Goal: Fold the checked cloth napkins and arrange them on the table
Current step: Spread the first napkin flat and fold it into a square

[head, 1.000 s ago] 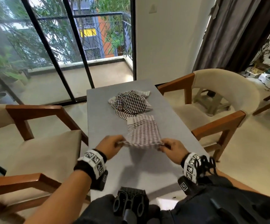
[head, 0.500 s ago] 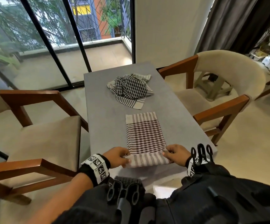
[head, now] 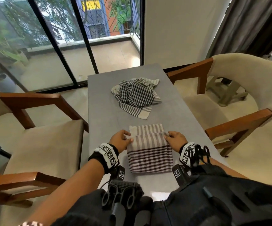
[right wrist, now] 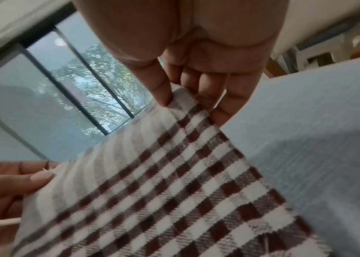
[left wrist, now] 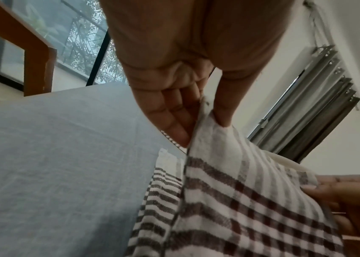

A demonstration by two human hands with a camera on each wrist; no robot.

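A brown-and-white checked napkin lies on the grey table in front of me, its near half doubled over toward the far striped end. My left hand pinches the lifted edge's left corner between thumb and fingers. My right hand pinches the right corner the same way. The lifted edge hangs a little above the layer beneath. A second, black-and-white checked napkin lies crumpled farther up the table.
Cushioned wooden armchairs stand on the left and on the right of the narrow table. Glass balcony doors and a white wall stand beyond its far end. A dark curtain hangs at the back right.
Both hands drew the napkin toward me and laid it flat, then carried its near edge away from me over the cloth, doubling it. The crumpled napkin has not moved.
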